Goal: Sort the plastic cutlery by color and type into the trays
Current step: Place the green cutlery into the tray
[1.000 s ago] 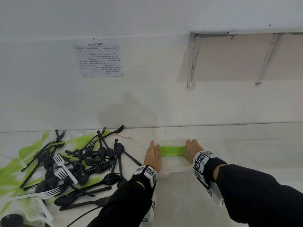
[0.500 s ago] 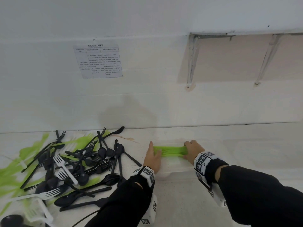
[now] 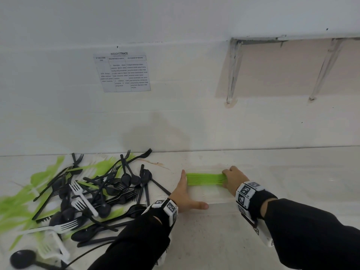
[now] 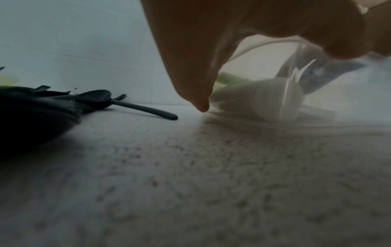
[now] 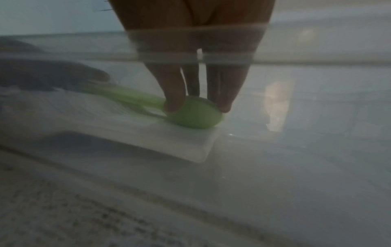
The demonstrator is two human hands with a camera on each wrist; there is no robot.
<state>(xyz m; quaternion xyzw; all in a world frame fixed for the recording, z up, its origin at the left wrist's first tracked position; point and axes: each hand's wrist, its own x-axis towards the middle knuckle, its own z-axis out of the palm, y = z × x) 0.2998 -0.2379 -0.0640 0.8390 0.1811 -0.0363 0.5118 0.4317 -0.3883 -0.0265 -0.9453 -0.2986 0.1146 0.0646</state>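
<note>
1. My right fingers (image 5: pixel 173 98) are reaching down inside the clear tray (image 3: pixel 212 199) and clamping the bowl end of the green spoons (image 3: pixel 204 179). In the right wrist view one fingertip is pressing on each side of the top bowl.
2. My right hand (image 3: pixel 232 179) is arching over that end of the stack, with the knuckles raised and the wrist beside the tray's right part.
3. My left fingers (image 3: pixel 183 178) are lying straight and together, with their tips meeting the handle ends of the spoons. The thumb is stretching apart from them along the tray's near edge.
4. My left hand (image 3: pixel 184 193) is gripping nothing; it is only bracing flat against the left end of the stack and the tray.
5. The spoons are lying nested in one bundle, crosswise between my two hands, inside the tray.
6. The tray is sitting on the white table (image 3: pixel 224 240), near the wall.
7. The unsorted pile (image 3: pixel 93 193) is lying on the table to my left, apart from the tray: black spoons and forks, white forks and green pieces, tangled together.
8. A printed sheet (image 3: pixel 122 72) is hanging on the wall above the pile.
</note>
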